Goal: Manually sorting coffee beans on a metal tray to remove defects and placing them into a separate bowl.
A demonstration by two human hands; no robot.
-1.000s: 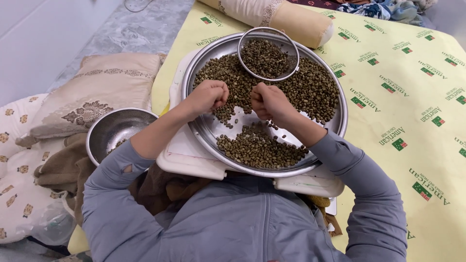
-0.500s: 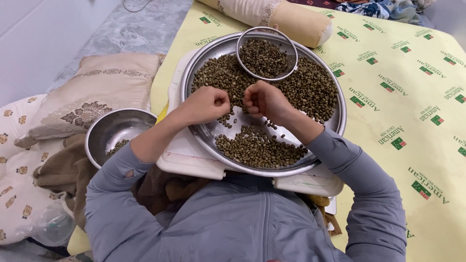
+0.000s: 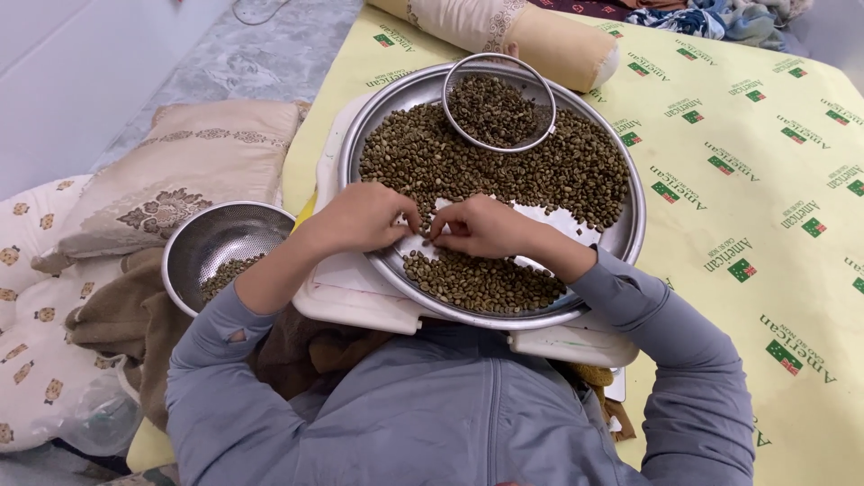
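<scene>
Large round metal tray [image 3: 630,243], frame centre: green-brown beans [image 3: 504,162] pinched by left hand [image 3: 364,219], right hand [image 3: 481,228], fingertips together.

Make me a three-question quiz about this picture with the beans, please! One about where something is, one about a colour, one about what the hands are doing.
1. Where is the small round metal ring?
A. On the floor
B. On the far part of the big tray
C. In the person's lap

2. What colour is the cloth under the tray?
A. Yellow
B. Red
C. Black

3. What are the hands doing?
A. Resting off the tray
B. Lifting the bowl
C. Touching beans on the tray

Answers:
B, the ring sits on the big tray, full of beans.
A, the cloth is pale yellow.
C, the left hand and right hand meet over the beans.
</scene>
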